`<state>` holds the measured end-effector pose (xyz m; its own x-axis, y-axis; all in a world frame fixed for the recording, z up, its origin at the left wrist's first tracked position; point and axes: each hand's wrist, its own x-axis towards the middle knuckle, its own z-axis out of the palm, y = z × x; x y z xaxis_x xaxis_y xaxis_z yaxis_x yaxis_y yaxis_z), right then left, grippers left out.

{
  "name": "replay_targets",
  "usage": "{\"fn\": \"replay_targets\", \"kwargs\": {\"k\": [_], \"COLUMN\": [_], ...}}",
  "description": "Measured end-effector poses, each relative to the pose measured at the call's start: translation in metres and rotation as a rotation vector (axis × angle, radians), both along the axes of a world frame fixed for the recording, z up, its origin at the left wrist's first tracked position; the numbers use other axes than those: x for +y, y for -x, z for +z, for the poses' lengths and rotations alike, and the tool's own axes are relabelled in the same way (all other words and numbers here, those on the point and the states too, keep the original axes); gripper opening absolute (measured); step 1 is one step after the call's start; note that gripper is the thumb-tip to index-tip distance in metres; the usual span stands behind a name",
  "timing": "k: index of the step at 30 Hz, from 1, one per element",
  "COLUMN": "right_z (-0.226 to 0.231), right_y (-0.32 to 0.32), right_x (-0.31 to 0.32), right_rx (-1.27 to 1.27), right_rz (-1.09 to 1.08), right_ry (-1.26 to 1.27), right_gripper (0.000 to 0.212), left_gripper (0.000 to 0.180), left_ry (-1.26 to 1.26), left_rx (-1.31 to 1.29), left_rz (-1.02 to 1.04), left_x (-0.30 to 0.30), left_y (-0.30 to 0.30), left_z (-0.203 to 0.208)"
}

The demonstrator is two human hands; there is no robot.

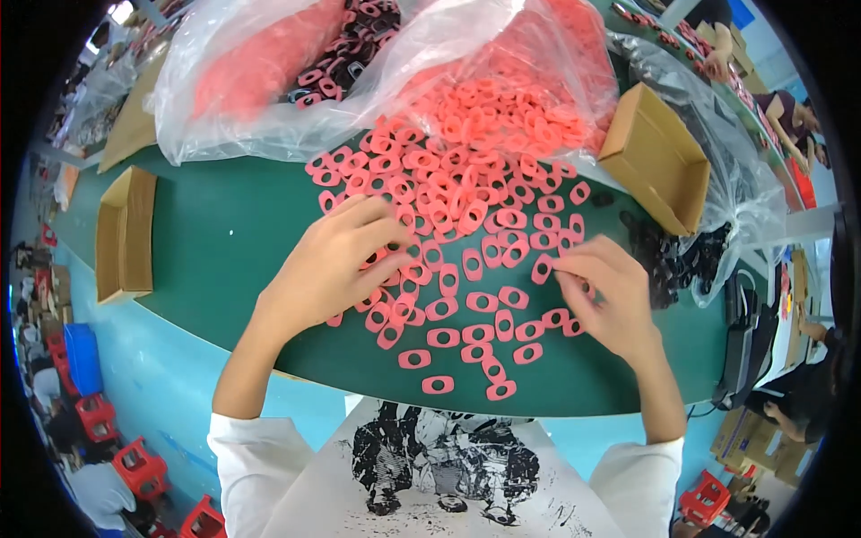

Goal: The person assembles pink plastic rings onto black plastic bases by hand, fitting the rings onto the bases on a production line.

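Small flat pink rubber-like pieces, each with a round hole, lie in a dense heap (430, 179) and scattered toward me on the green table (224, 260). My left hand (345, 255) rests over the left side of the scatter, its thumb and curved fingers apart, with several pieces under and beside it. A small dark spot shows by its fingertips, too small to name. On the right, the thumb and forefinger of my right hand (612, 296) come together at the edge of a tilted pink piece (543, 269). More pieces lie beneath that hand.
A clear plastic bag (193, 117) of pink and black parts spreads along the back. Open cardboard boxes stand left (126, 233) and right (655, 161). Black parts (682, 260) lie by a second clear bag (749, 193) at right. Other people and red stools (141, 468) are beyond the table.
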<state>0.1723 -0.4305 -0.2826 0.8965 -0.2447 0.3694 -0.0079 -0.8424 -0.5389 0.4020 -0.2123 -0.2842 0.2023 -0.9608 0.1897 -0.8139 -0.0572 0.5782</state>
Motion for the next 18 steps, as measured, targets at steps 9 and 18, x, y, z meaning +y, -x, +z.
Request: {"fn": "replay_targets", "kwargs": {"k": [9,18], "right_z": [-0.026,-0.026], "right_y": [-0.076,-0.086], "right_x": [0.058,0.065], "right_rx": [0.023,0.087], "right_rz": [0.272,0.303], "right_ry": [0.235,0.260], "right_gripper": [0.015,0.022], "left_gripper": [0.023,0.028], "left_ry": [0.111,0.006], "left_rx": [-0.171,-0.121], "left_rz": [0.040,0.398], "left_x": [0.015,0.111], "left_y": [0.011,0.006], "left_z": [-0.014,-0.006]}}
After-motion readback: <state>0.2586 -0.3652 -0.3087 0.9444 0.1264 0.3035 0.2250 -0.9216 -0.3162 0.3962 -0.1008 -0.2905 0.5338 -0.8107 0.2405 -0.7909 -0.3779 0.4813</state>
